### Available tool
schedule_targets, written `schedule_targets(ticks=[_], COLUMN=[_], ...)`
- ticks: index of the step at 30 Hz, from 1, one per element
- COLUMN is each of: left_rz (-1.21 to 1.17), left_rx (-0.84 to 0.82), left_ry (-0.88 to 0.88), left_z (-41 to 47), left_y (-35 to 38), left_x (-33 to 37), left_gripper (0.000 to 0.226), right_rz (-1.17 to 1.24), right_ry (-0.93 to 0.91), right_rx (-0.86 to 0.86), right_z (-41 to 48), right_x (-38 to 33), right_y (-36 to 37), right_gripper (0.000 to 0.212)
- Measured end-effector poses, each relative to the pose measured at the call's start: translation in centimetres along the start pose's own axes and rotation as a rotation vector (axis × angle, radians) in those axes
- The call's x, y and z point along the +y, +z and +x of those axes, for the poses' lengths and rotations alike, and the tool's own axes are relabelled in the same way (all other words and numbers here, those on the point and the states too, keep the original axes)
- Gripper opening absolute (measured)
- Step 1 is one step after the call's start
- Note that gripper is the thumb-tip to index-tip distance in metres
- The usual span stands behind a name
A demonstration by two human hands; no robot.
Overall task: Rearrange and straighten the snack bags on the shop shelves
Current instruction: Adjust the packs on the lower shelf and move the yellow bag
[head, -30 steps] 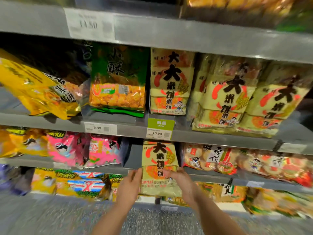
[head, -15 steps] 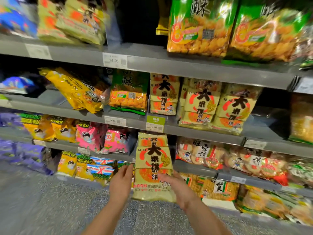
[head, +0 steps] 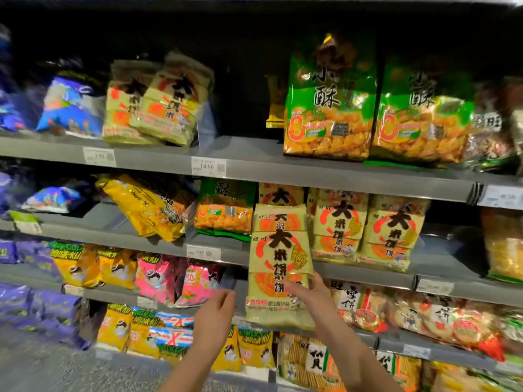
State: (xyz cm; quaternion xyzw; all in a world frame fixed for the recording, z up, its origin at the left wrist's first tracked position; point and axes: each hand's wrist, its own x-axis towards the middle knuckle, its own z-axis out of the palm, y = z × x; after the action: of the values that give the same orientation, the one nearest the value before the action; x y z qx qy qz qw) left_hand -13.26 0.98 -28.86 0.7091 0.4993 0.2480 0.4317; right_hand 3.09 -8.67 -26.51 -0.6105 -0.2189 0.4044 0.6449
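One hand alone carries the load: the right hand (head: 310,295) grips the tall, pale yellow-green plastic bag of rice crackers, printed with a red circle and black characters (head: 278,264), by its lower right edge. The left hand (head: 216,312) sits just beside the bag's lower left edge, apart from it, fingers loosely curved and holding nothing. The bag is upright, long axis vertical, in front of the shelving. Its top overlaps the row of matching cracker bags (head: 338,224) on the grey metal shelf (head: 368,275), which lies above and behind both hands (the likely destination), nearer the right.
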Motion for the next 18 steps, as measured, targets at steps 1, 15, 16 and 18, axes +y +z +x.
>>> schedule_targets(ticks=[1, 15, 16, 18], left_rz=[-0.003, -0.018, -0.019, -0.024], left_rx=[-0.012, -0.241, -0.237, -0.214], left_ry=[0.028, 0.102, 0.11, 0.124], left_z=[1.1, 11.0, 11.2, 11.6], left_y=[0.1, 2.0, 2.1, 2.4], left_x=[0.4, 1.0, 0.8, 0.5], left_gripper=[0.029, 0.024, 0.022, 0.019], right_rz=[-0.007, -0.005, -0.005, 0.003], right_ry=[-0.013, -0.078, -0.082, -0.089], right_rx=[0.016, 0.135, 0.122, 0.105], right_z=[0.8, 9.1, 9.3, 9.9], right_x=[-0.4, -0.3, -0.4, -0.3], right_y=[0.2, 1.6, 1.7, 1.7], right_gripper=[0.055, 0.08, 0.062, 0.051])
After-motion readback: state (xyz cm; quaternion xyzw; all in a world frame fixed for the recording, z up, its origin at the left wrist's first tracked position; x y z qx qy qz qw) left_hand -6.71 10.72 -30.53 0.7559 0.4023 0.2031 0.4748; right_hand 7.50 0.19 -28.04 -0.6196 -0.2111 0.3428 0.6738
